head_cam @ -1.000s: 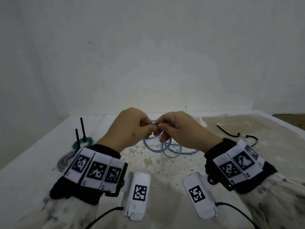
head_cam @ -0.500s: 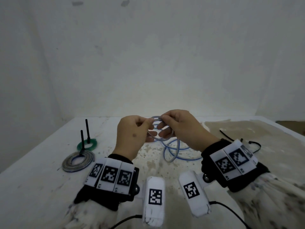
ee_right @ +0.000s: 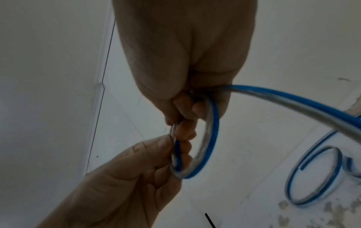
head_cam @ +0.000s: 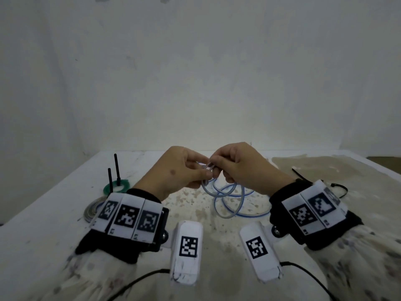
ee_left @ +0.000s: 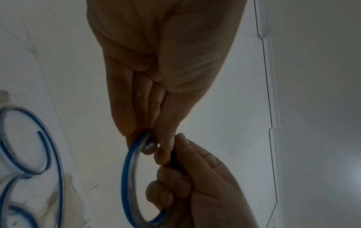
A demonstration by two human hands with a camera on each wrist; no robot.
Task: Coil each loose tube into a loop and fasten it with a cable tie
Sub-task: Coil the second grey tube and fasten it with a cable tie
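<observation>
A clear tube with a blue stripe point(head_cam: 230, 199) trails in loose curls on the table, and its upper end is lifted between my hands. My left hand point(head_cam: 184, 172) pinches a small loop of the tube point(ee_left: 129, 169) between thumb and fingertips. My right hand point(head_cam: 236, 166) faces it, fingers curled round the same loop point(ee_right: 207, 138), with the tube's long run leaving to the right. Both hands meet above the table's middle. Two black cable ties point(head_cam: 301, 175) lie on the table at the right.
At the left lie a green coil point(head_cam: 117, 185) and a grey coil point(head_cam: 93, 208), each with a black tie tail standing upright. A brown stained patch point(head_cam: 338, 170) covers the table's right part. White walls close the back and left.
Both hands have risen off the table with the tube's end. The loop between the fingers has become smaller, and more of the tube now hangs loose below.
</observation>
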